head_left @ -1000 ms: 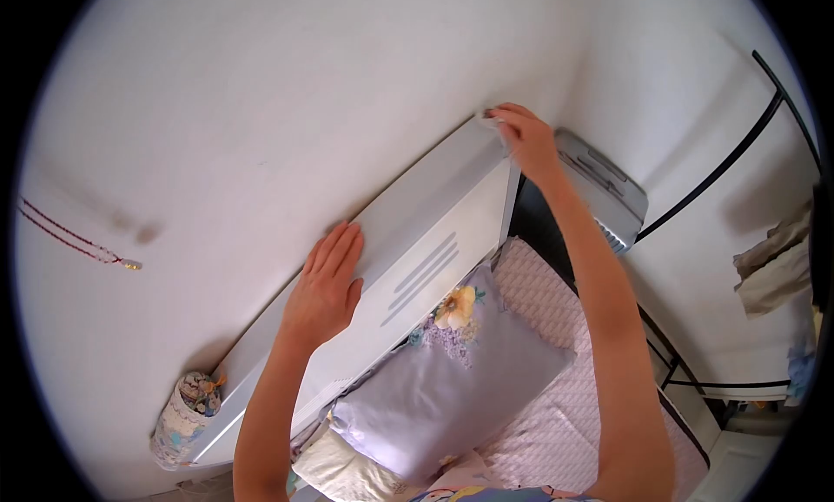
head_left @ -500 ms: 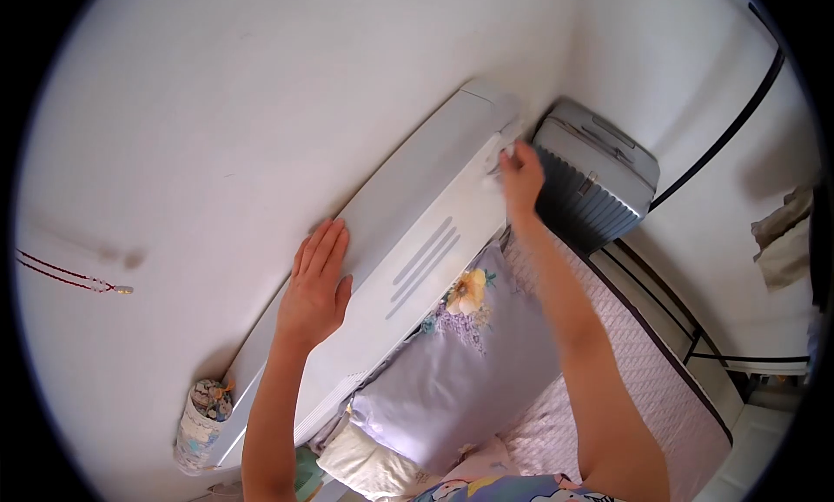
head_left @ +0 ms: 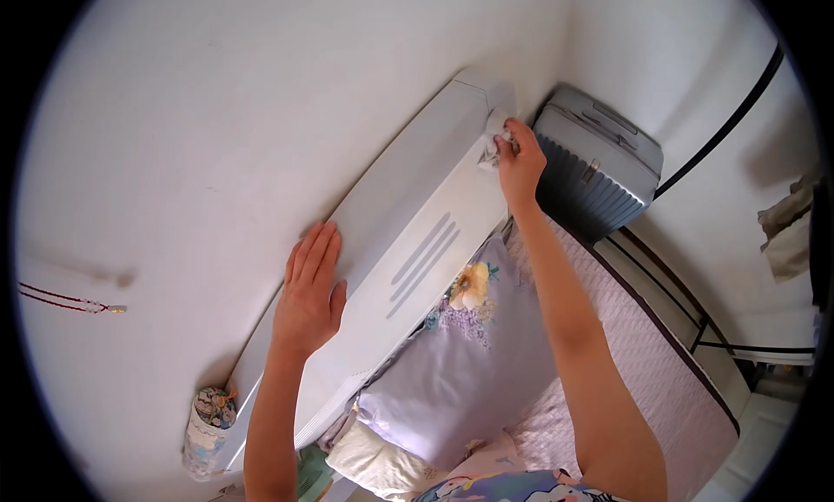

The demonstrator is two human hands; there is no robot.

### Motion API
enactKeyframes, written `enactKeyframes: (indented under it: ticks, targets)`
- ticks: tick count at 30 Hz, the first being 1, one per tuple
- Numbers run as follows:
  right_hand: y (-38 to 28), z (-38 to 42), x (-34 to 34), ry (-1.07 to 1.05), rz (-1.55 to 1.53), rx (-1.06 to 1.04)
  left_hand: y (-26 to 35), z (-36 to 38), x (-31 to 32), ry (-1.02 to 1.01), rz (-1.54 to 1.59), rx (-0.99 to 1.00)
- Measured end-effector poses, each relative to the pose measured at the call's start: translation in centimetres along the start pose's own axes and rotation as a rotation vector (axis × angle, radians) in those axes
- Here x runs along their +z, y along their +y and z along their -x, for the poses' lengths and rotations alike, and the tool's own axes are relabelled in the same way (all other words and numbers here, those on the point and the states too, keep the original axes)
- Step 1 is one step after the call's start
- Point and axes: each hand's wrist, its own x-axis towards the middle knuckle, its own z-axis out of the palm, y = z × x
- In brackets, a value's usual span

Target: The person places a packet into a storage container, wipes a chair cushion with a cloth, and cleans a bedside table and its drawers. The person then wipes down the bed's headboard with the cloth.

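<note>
A long pale headboard (head_left: 382, 198) with grey stripes on its front runs diagonally along the wall. My left hand (head_left: 308, 289) lies flat on its top, fingers stretched and holding nothing. At the far end, my right hand (head_left: 519, 165) pinches a crumpled whitish cloth (head_left: 492, 146) against the headboard's upper corner. Below the headboard leans a lilac pillow (head_left: 452, 372) with a yellow flower, beside a cream pillow (head_left: 373, 458).
A grey ribbed suitcase (head_left: 595, 167) stands beyond the headboard. The quilted pink mattress (head_left: 617, 354) lies to the right. A patterned cylindrical pouch (head_left: 208, 432) sits at the near end. A red cord (head_left: 65, 300) hangs on the wall.
My right hand has moved slightly up with the cloth, to the headboard's far corner. My left hand stays flat on the top, and the view has shifted a little.
</note>
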Motion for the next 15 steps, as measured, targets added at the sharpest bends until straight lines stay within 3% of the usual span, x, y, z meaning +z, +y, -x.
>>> enactKeyframes:
  ticks: [2,8,11,14,15]
  targets:
    - [1.8,-0.2,0.9,0.051,-0.053,0.228,0.1,0.1,-0.1,-0.016,-0.016,-0.022]
    - [7.4,4.6,1.3,0.119,0.166,0.389,0.1,0.0,0.2,-0.012,-0.066,-0.006]
    - [8.9,5.0,0.8,0.025,0.258,0.510,0.2,0.0,0.1,-0.010,-0.072,-0.002]
    - [8.3,3.7,0.6,-0.043,0.225,0.455,0.1,-0.1,0.2,-0.004,-0.087,0.006]
    - [6.8,3.0,0.8,0.019,0.202,0.340,0.1,0.0,0.2,-0.002,-0.093,0.004]
